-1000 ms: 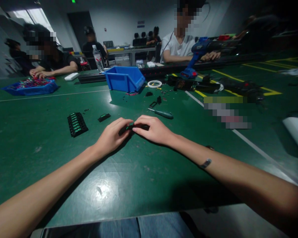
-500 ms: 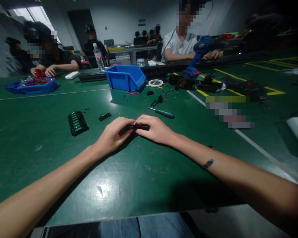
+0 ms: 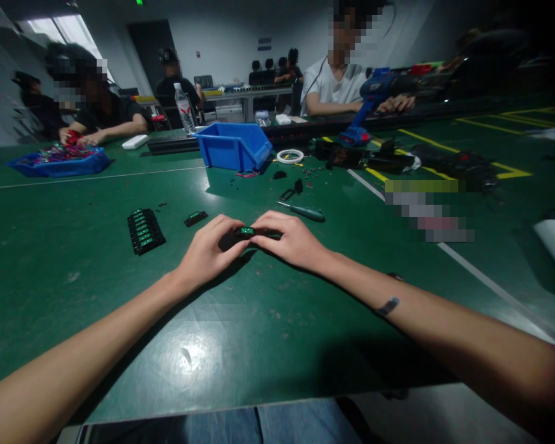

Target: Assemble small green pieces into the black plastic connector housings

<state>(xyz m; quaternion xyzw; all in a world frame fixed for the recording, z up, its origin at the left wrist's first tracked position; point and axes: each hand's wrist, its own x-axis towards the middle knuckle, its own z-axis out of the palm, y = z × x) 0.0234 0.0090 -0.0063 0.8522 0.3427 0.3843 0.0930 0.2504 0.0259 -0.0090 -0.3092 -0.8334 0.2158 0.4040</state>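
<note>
Between the fingertips of both hands is a small black part with a green face [image 3: 246, 231], its green side turned up towards me. My left hand [image 3: 215, 245] pinches its left end between thumb and fingers. My right hand [image 3: 287, 237] grips it from the right, and the fingers hide part of it. A similar small black-and-green part [image 3: 195, 217] lies just beyond my left hand. Farther left is a row of several such parts [image 3: 146, 232], set side by side. Past my right hand rests a screwdriver [image 3: 305, 212] with a dark green handle.
A blue bin [image 3: 231, 148] stands mid-table, beside a white tape roll [image 3: 290, 156] and scattered small black bits. Behind them are a blue cordless drill [image 3: 370, 105] and a water bottle [image 3: 184, 110]. A blue tray of wires [image 3: 60, 161] sits far left. Co-workers sit across the table.
The held part has been turned so that its green face now shows; before, only dark edges were visible. Both hands have stayed nearly in place, with slight finger shifts.
</note>
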